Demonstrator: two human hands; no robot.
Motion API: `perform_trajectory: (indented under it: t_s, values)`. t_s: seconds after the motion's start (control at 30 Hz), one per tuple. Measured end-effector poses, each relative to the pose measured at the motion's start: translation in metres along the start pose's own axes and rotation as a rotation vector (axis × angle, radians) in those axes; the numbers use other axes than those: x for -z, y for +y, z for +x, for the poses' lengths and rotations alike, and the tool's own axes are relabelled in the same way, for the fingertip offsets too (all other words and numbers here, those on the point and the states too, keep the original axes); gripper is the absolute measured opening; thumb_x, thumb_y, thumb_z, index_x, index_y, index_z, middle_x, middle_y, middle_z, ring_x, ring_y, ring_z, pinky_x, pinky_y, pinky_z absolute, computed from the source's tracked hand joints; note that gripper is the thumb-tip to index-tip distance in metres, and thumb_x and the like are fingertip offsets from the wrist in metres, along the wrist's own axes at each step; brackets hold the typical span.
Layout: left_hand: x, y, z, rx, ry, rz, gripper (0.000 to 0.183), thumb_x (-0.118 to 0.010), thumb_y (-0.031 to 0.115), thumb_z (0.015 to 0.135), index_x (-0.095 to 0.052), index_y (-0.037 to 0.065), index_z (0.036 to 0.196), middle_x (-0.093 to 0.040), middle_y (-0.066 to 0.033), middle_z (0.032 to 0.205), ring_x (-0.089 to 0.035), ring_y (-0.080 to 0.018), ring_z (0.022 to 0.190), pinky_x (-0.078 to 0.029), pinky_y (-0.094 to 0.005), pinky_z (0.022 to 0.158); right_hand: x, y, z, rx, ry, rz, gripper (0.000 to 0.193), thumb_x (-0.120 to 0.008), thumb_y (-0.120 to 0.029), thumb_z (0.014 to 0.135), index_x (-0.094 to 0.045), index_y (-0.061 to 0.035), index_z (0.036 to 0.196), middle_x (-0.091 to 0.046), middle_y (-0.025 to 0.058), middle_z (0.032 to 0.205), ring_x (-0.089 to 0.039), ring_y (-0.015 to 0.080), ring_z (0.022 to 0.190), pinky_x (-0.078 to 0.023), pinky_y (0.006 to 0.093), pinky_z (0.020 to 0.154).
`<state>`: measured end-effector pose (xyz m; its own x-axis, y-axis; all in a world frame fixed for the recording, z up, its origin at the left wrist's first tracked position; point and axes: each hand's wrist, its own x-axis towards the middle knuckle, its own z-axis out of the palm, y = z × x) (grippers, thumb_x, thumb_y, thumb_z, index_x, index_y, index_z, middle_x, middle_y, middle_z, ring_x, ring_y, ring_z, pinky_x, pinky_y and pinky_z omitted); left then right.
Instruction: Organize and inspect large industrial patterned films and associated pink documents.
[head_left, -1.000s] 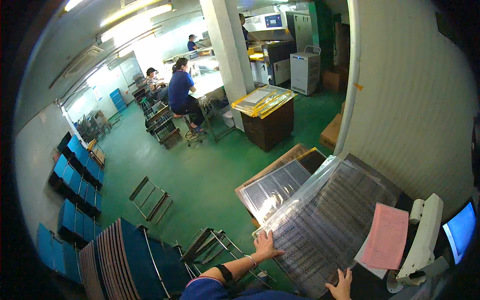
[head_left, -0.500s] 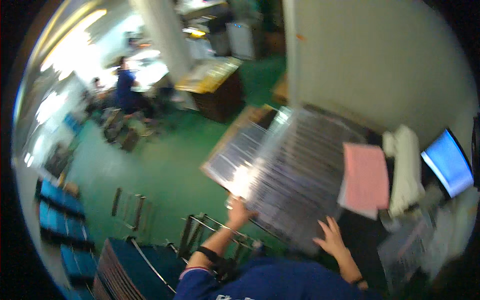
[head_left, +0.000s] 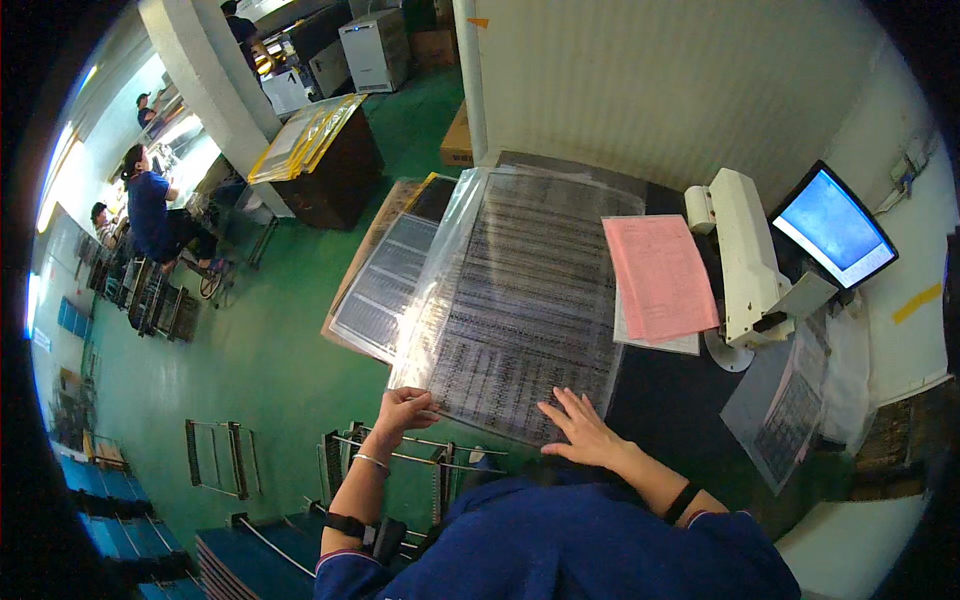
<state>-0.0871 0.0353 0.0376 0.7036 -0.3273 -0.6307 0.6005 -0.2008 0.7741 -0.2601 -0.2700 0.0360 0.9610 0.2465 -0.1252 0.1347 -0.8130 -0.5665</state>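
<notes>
Clear plastic bag (head_left: 455,235) lies on the dark counter (head_left: 660,385) with the big patterned sheet (head_left: 520,300) inside, its mouth open at the left edge. Sheet: grey, dense rows of fine dark print, glossy glare. Left hand (head_left: 403,410) pinches its near-left corner; right hand (head_left: 583,428) lies flat, fingers spread, on its near edge. Pink paper (head_left: 658,275) just right of the sheet. Versus half a second ago: right hand has moved up onto the sheet.
</notes>
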Motion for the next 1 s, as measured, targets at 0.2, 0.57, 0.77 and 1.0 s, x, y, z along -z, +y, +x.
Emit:
perform_trajectory:
  t_s: [0.2, 0.57, 0.77, 1.0]
  values:
    - [0.019, -0.027, 0.027, -0.311, 0.335, 0.832, 0.044, -0.070, 0.030, 0.071, -0.062, -0.004, 0.098, -0.066, -0.0149, 0.079, -0.065, -0.0266, 0.071, -0.052, -0.0328, 0.064, 0.039, 0.040, 0.052, -0.273, 0.086, -0.281, 0.084, -0.067, -0.030, 0.070, -0.023, -0.0137, 0.139, -0.017, 0.0265, 0.141, -0.017, 0.0460, 0.130, -0.018, 0.0532, 0.105]
    - [-0.027, 0.010, 0.072, -0.547, 0.260, 0.938, 0.084, -0.071, 0.036, 0.068, -0.032, -0.009, 0.127, -0.044, -0.0291, 0.121, -0.043, -0.0390, 0.113, -0.036, -0.0409, 0.095, 0.026, 0.078, 0.065, -0.343, -0.035, -0.205, 0.090, -0.072, -0.053, 0.063, -0.030, -0.0246, 0.138, -0.007, 0.0215, 0.146, -0.005, 0.0466, 0.132, -0.015, 0.0543, 0.106]
    - [-0.070, 0.042, 0.108, -0.363, 0.404, 1.038, 0.087, -0.078, 0.042, 0.059, -0.038, -0.005, 0.120, -0.045, -0.0288, 0.117, -0.042, -0.0398, 0.113, -0.037, -0.0441, 0.093, 0.017, 0.076, 0.042, -0.282, 0.002, -0.201, 0.075, -0.069, -0.045, 0.070, -0.036, -0.0265, 0.135, -0.011, 0.0188, 0.146, -0.007, 0.0447, 0.132, -0.016, 0.0529, 0.106]
    - [-0.068, 0.040, 0.131, -0.174, 0.350, 0.866, 0.081, -0.082, 0.038, 0.054, -0.043, -0.002, 0.111, -0.053, -0.0240, 0.106, -0.049, -0.0366, 0.105, -0.042, -0.0423, 0.086, 0.016, 0.078, 0.049, -0.221, 0.028, -0.148, 0.071, -0.068, -0.043, 0.072, -0.038, -0.0247, 0.134, -0.013, 0.0196, 0.145, -0.008, 0.0450, 0.132, -0.015, 0.0529, 0.106]
